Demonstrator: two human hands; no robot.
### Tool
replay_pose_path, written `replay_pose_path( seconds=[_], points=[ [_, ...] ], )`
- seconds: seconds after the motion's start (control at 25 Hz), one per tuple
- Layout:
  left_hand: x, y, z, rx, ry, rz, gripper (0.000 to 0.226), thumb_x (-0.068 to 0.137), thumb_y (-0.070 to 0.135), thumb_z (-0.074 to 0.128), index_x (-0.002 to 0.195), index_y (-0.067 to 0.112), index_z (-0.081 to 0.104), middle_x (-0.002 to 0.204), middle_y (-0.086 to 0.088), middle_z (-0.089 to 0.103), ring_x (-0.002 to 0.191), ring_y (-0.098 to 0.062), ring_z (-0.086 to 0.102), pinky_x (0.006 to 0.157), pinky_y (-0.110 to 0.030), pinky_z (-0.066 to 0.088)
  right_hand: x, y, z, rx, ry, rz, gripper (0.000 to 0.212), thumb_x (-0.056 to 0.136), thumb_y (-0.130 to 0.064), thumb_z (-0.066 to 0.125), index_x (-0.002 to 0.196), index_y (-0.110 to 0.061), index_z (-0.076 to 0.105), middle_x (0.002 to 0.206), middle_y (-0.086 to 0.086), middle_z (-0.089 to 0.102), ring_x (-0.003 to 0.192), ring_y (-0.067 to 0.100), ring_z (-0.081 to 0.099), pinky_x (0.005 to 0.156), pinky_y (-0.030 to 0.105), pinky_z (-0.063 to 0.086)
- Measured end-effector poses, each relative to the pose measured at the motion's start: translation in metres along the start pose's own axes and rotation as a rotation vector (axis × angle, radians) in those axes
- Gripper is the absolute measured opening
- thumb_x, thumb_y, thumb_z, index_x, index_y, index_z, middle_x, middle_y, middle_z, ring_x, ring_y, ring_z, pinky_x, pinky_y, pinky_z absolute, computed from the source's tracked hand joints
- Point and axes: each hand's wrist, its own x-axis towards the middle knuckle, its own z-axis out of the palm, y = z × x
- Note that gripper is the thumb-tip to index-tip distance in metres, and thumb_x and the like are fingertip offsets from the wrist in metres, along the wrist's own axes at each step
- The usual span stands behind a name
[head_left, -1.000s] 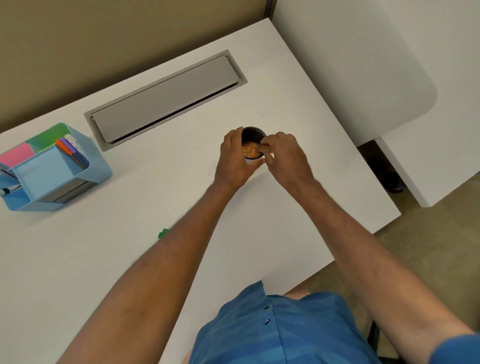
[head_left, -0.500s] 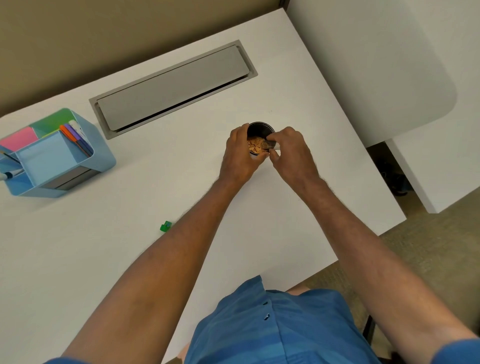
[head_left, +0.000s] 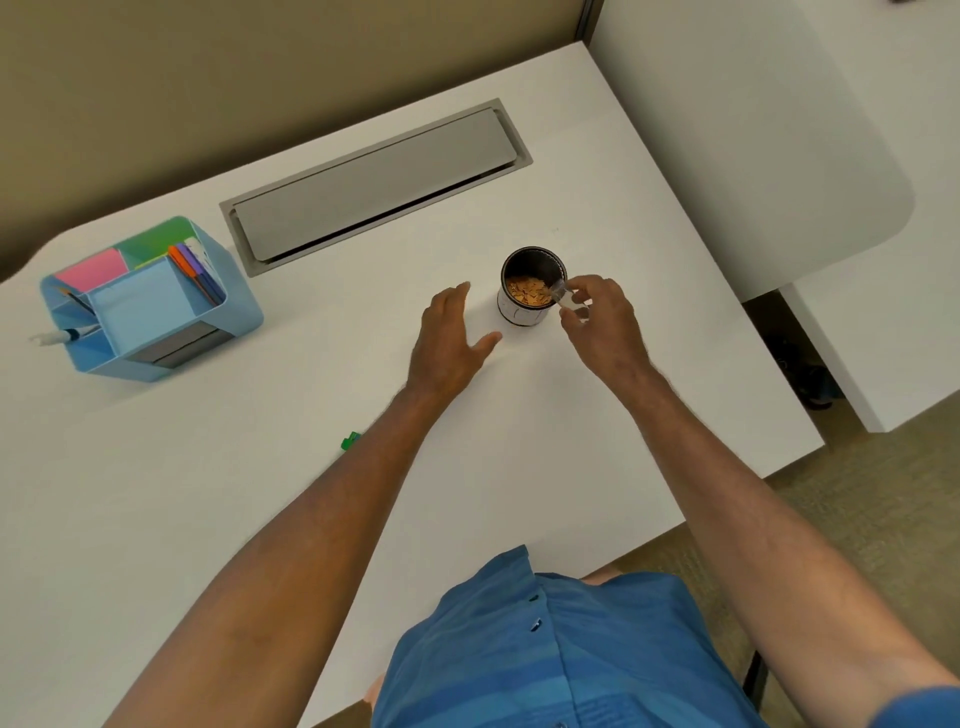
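Observation:
A small round cup (head_left: 522, 314) with a dark inside stands on the white desk (head_left: 597, 415); it holds orange-brown flakes (head_left: 529, 292). My right hand (head_left: 602, 325) is just right of the cup and pinches a small clear plastic piece (head_left: 561, 297) at the cup's rim. My left hand (head_left: 451, 340) hovers to the left of the cup with fingers spread and relaxed, apart from the cup and holding nothing.
A light blue desk organiser (head_left: 156, 306) with pens and coloured notes stands at the left. A grey cable hatch (head_left: 374, 182) is set into the desk behind the cup. A small green piece (head_left: 350, 440) lies beside my left forearm. The desk edge runs at the right.
My left hand has let go of the cup and drawn back to the left with its fingers spread. My right hand still pinches the clear piece at the rim.

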Motion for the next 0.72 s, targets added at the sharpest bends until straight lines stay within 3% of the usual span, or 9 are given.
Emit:
replay_pose_path(
  seconds=[0.08,0.2,0.32,0.48,0.56,0.72],
  points=[
    [-0.026,-0.032,-0.016,0.027,0.035,-0.03,0.07,0.091,0.04,0.074,0.15,0.018,0.043,0.156,-0.005,0.043,0.144,-0.026,0.041,0.113,-0.043,0.045,-0.009,-0.002,0.004,0.152,0.034,0.037,0.026,0.096,-0.012,0.065,0.111,-0.033,0.061,0.118,-0.003,0.058,0.089,0.001,0.065,0.072,0.003,0.046],
    [-0.069,-0.077,-0.035,0.08,0.067,-0.133,0.06,0.091,0.039,0.075,0.143,0.017,0.052,0.152,-0.005,0.049,0.141,-0.029,0.045,0.112,-0.045,0.043,-0.027,-0.008,0.017,0.311,0.071,0.078,0.025,0.094,-0.014,0.066,0.111,-0.032,0.064,0.116,-0.008,0.068,0.097,-0.003,0.066,0.08,0.009,0.049],
    [-0.107,-0.107,-0.045,0.175,0.085,-0.229,0.059,0.089,0.04,0.076,0.14,0.017,0.057,0.152,-0.006,0.052,0.141,-0.03,0.046,0.113,-0.046,0.04,-0.048,-0.017,0.035,0.389,0.049,0.077,0.024,0.093,-0.017,0.067,0.11,-0.034,0.062,0.105,-0.022,0.069,0.096,-0.009,0.064,0.08,0.007,0.048],
    [-0.142,-0.125,-0.045,0.189,0.111,-0.364,0.059,0.087,0.038,0.078,0.14,0.02,0.058,0.154,-0.006,0.046,0.144,-0.032,0.038,0.111,-0.048,0.037,-0.071,-0.032,0.061,0.399,-0.04,0.021,0.028,0.091,-0.005,0.066,0.11,-0.024,0.062,0.107,-0.018,0.07,0.107,0.011,0.068,0.093,0.025,0.054],
    [-0.15,-0.129,-0.043,0.136,0.126,-0.385,0.057,0.088,0.032,0.077,0.14,0.018,0.058,0.148,-0.009,0.047,0.137,-0.035,0.041,0.106,-0.046,0.041,-0.081,-0.039,0.073,0.417,-0.105,0.005,0.027,0.091,-0.005,0.065,0.107,-0.026,0.062,0.108,-0.019,0.071,0.108,0.011,0.068,0.095,0.028,0.054],
    [-0.158,-0.135,-0.044,-0.05,0.165,-0.395,0.051,0.091,0.022,0.075,0.138,0.013,0.056,0.14,-0.009,0.049,0.128,-0.028,0.051,0.1,-0.029,0.041,-0.098,-0.052,0.098,0.401,-0.193,-0.03,0.028,0.091,-0.005,0.065,0.11,-0.026,0.063,0.111,-0.017,0.071,0.109,0.008,0.068,0.092,0.027,0.056]
  ],
)
